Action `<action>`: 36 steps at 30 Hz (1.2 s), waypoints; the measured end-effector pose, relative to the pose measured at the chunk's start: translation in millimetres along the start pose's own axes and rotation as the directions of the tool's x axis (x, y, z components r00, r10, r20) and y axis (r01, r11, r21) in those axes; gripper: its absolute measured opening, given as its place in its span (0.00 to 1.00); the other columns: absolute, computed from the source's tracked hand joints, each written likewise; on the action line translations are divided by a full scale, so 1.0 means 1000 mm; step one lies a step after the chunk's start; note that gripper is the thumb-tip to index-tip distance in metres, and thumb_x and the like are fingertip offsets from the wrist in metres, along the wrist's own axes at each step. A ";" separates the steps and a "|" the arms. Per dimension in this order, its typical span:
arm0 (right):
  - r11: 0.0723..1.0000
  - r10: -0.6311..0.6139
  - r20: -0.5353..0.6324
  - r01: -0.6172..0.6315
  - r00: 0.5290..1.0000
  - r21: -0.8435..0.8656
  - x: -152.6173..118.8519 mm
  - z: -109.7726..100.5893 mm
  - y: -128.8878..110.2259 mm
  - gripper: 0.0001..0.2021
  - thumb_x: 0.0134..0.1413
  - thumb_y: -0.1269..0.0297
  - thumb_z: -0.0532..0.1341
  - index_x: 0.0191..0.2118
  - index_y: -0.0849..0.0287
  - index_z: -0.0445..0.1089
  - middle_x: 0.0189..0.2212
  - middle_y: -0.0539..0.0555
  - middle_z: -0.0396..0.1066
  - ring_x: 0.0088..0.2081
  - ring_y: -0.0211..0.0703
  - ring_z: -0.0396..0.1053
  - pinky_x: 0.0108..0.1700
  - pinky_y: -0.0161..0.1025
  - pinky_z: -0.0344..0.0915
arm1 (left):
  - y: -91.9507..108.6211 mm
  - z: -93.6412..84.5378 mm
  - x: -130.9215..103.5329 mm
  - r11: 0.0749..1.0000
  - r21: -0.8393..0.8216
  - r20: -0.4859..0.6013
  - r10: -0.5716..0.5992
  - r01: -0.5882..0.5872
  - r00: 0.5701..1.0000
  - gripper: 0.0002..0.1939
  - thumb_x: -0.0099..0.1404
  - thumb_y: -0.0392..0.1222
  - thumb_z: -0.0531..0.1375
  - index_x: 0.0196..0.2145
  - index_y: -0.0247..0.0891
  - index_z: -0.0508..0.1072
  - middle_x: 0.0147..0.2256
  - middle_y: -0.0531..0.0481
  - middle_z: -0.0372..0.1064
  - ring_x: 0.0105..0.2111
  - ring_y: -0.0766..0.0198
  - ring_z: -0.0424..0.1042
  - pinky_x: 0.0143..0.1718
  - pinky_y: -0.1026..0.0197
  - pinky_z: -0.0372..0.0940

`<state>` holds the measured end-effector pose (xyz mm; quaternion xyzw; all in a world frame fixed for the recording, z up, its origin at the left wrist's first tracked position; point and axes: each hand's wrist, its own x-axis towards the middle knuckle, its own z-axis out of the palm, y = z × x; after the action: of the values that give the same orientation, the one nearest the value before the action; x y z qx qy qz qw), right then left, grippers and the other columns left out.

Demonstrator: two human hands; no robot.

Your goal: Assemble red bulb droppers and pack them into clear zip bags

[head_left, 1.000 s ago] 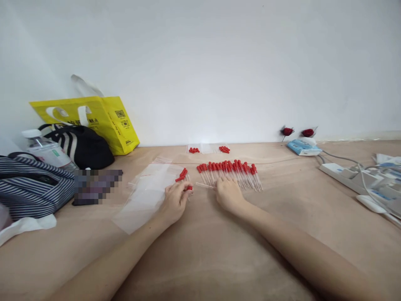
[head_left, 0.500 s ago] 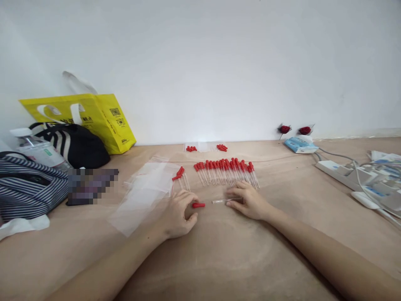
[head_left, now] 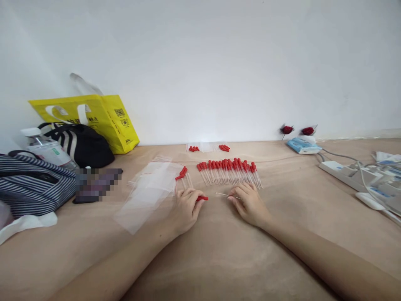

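A red rubber dropper bulb (head_left: 203, 198) pokes out between the thumb and fingers of my left hand (head_left: 188, 209), which is closed on it. Across a small gap, my right hand (head_left: 249, 205) pinches a thin clear glass dropper tube (head_left: 222, 194), its free end pointing left toward the bulb. Behind both hands lies a row of glass droppers with red bulbs (head_left: 230, 169), side by side. Just beyond my left hand, a few more red-bulbed droppers (head_left: 182, 172) rest at the edge of the clear zip bags (head_left: 147, 192).
Against the wall lies a bag with red-bulbed droppers (head_left: 206, 146). A yellow bag (head_left: 120, 125), a black bag (head_left: 90, 144) and a striped pouch (head_left: 40, 184) stand at left. Power strips (head_left: 360, 177) with cables and a blue tissue pack (head_left: 303, 145) are at right.
My left thumb and fingers have closed on the red bulb, which lay by the open hand before. My right fingers have drawn together on the glass tube. The view has shifted slightly.
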<state>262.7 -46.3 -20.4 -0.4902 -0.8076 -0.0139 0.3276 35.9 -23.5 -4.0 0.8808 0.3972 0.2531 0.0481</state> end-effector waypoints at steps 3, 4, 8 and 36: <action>1.000 0.010 0.016 -0.010 1.000 0.010 0.000 0.002 -0.010 0.07 0.56 0.67 0.50 0.32 0.58 0.63 0.25 0.49 0.69 0.27 0.36 0.65 0.47 0.45 0.48 | 0.000 0.001 -0.001 1.000 0.000 -0.001 -0.020 0.020 1.000 0.10 0.64 0.37 0.48 0.40 0.40 0.66 0.36 0.52 0.70 0.39 0.61 0.65 0.43 0.55 0.49; 1.000 0.006 0.020 -0.006 1.000 0.013 0.001 0.003 -0.013 0.07 0.56 0.67 0.49 0.32 0.58 0.63 0.25 0.48 0.70 0.26 0.35 0.65 0.48 0.45 0.47 | -0.001 0.001 -0.001 1.000 0.004 0.000 -0.017 0.017 1.000 0.11 0.64 0.37 0.47 0.41 0.41 0.66 0.36 0.52 0.70 0.39 0.61 0.65 0.43 0.55 0.49; 0.999 -0.003 0.023 0.003 1.000 0.032 0.003 0.006 -0.020 0.06 0.55 0.68 0.50 0.32 0.58 0.62 0.26 0.48 0.71 0.26 0.34 0.65 0.48 0.44 0.45 | -0.002 0.002 -0.001 1.000 0.005 -0.002 -0.007 0.007 1.000 0.12 0.65 0.37 0.47 0.42 0.42 0.67 0.35 0.52 0.71 0.39 0.61 0.65 0.43 0.55 0.47; 0.959 -0.282 -0.020 0.282 0.959 -0.006 0.003 0.006 -0.028 0.11 0.54 0.71 0.49 0.29 0.61 0.68 0.20 0.49 0.66 0.22 0.33 0.56 0.33 0.39 0.42 | 0.006 0.000 -0.006 0.971 -0.015 -0.075 0.236 -0.237 0.969 0.07 0.62 0.37 0.51 0.29 0.39 0.68 0.26 0.55 0.71 0.35 0.62 0.66 0.49 0.50 0.41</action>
<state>235.8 -56.9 -15.6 -0.3705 -0.8657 -0.0669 0.3300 37.1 -31.9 -5.0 0.9115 0.2879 0.2934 0.0135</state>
